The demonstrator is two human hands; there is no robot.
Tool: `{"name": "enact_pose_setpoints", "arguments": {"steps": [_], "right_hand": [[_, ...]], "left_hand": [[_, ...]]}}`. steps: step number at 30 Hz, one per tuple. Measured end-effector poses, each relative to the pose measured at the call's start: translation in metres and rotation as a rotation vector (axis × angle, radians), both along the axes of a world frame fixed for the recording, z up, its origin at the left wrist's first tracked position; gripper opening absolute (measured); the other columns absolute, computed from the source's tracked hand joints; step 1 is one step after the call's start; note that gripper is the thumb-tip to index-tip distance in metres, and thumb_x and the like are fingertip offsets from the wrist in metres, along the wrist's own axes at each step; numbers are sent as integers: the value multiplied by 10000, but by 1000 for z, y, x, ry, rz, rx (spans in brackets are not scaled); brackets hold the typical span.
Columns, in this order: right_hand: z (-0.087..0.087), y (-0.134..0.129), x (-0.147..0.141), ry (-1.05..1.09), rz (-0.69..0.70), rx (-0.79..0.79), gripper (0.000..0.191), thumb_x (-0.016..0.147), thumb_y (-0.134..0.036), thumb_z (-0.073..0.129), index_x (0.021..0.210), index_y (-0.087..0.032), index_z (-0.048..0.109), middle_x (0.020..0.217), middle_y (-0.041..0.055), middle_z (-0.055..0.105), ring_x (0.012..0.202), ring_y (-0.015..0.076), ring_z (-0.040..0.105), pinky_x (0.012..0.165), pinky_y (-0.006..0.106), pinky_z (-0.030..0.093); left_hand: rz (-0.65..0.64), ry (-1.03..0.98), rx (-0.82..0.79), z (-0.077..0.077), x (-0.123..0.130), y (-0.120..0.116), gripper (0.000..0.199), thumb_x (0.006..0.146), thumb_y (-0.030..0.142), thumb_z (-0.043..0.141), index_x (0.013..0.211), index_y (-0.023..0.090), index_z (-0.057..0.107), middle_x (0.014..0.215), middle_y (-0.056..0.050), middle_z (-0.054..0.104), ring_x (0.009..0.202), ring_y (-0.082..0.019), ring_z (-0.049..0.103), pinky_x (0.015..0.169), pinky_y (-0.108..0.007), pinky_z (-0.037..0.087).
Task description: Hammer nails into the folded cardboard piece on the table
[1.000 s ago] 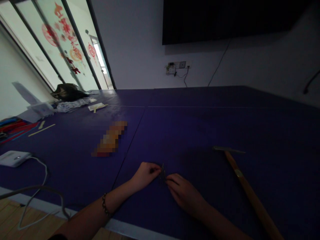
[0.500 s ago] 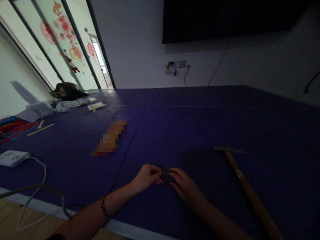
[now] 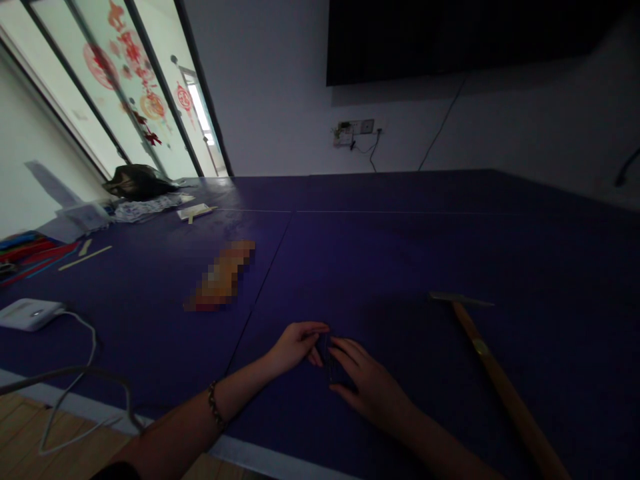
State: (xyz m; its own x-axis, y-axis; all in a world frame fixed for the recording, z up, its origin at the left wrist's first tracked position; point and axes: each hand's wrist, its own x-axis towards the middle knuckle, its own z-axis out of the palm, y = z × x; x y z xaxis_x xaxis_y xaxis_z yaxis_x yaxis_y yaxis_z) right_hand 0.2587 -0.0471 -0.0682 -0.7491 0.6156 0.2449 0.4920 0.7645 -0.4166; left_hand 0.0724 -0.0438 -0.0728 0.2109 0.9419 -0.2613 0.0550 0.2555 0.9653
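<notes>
Thin dark pieces, perhaps nails, show faintly between my hands, low over the purple table. My left hand is beside them on the left, its fingers reaching over their upper end; whether it grips them is too dark to tell. On the right, my right hand curls its fingers and thumb around the pieces' right side. A hammer with a wooden handle lies to the right of my right hand, its metal head toward the back.
A blurred orange item lies left of centre. At the left edge are a white box with a cable and red and blue strips. A dark bag sits at the back left.
My left fingers have stretched out over the top of the dark pieces. My right thumb has spread lower, and the bundle shows less clearly between the hands.
</notes>
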Motion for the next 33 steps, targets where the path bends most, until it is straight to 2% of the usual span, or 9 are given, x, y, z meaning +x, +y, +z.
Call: {"name": "enact_pose_setpoints", "arguments": {"steps": [3, 8, 14, 17, 20, 24, 33], "right_hand": [[-3, 2, 0, 2, -14, -12, 424, 713, -121, 558, 1133, -106, 503, 1202, 160, 513, 1137, 252, 443, 936, 411, 414], [-8, 4, 1, 47, -5, -39, 408, 722, -96, 524, 1127, -140, 497, 1195, 139, 518, 1130, 233, 452, 932, 412, 415], [-2, 4, 3, 92, 40, -88, 408, 724, -102, 525, 1126, -162, 492, 1169, 134, 532, 1110, 235, 467, 916, 420, 418], [-3, 4, 2, 122, 0, -67, 425, 732, -123, 520, 1153, -155, 465, 1193, 143, 513, 1129, 241, 448, 926, 436, 407], [-8, 7, 1, 139, -80, -22, 388, 787, -150, 456, 1174, -157, 441, 1189, 144, 519, 1134, 241, 448, 934, 458, 400], [-14, 10, 0, 127, -145, 3, 360, 820, -134, 362, 1170, -151, 443, 1142, 145, 556, 1105, 241, 482, 921, 463, 417], [-10, 9, 0, 96, -141, -59, 377, 811, -96, 319, 1165, -117, 445, 1152, 152, 553, 1100, 224, 491, 927, 436, 424]], "left_hand": [[26, 1, -43, 2, -1, 0, 335, 789, 263, 459, 1067, 90, 533, 609, -13, 616, 407, -73, 546, 447, -180, 416], [77, -15, -90, 8, -3, -1, 308, 755, 262, 487, 1005, 97, 557, 970, -96, 636, 390, -38, 533, 428, -176, 419], [55, -9, -127, 9, -3, -1, 301, 762, 273, 483, 983, 88, 570, 991, -110, 632, 376, -29, 528, 396, -155, 394], [60, -33, -82, 6, -3, 0, 349, 770, 241, 485, 1097, 121, 510, 1163, -131, 539, 402, -19, 540, 407, -151, 407], [7, -50, -33, 4, -3, -1, 429, 789, 209, 470, 1212, 170, 414, 1291, -146, 410, 425, -5, 541, 418, -148, 414], [-86, -11, -40, 3, -3, -1, 397, 824, 225, 430, 1213, 150, 418, 1208, -142, 496, 397, 4, 510, 423, -151, 413], [-89, 24, -40, 5, -2, -1, 322, 837, 208, 388, 1136, 135, 482, 1139, -114, 557, 371, 0, 494, 399, -150, 389]]}}
